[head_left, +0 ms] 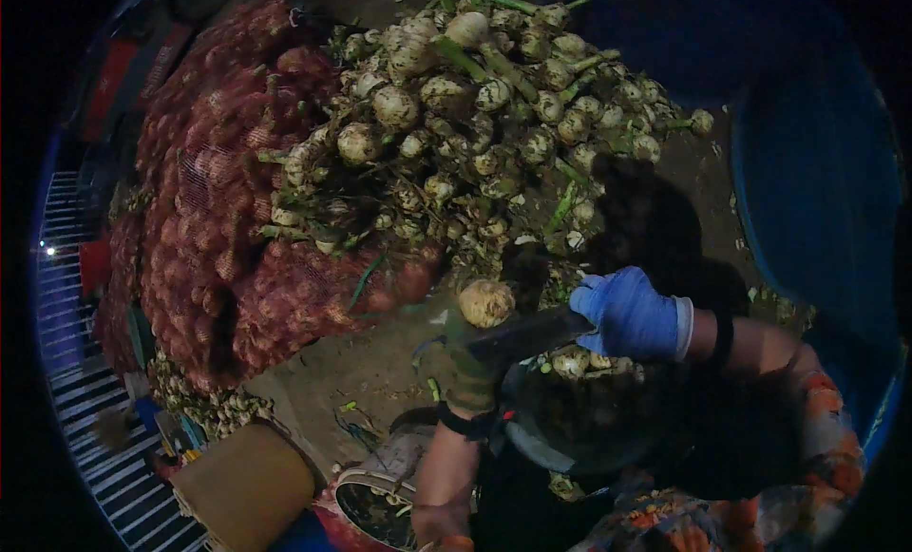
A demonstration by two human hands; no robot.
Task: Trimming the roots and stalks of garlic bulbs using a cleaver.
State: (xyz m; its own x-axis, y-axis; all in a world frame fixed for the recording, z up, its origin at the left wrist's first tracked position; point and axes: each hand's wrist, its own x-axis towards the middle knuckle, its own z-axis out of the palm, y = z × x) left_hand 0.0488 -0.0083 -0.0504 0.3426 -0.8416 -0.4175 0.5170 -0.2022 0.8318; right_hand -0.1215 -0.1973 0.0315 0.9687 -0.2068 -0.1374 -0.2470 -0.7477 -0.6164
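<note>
While looking down, note pale round bulb just beyond left hand, the nearer one; judge clamped there, though with fingers poorly lit. Find dark blade just nearside, sloping leftward toward left hand from blue-gloved right hand, closed around its end. See heaped bulbs farther off.

I can't read any writing, label, number or sign from where I'm standing. The red panel over at the far left is too dim to make out any lettering, and on the red mesh sacks I can read nothing either.
</note>
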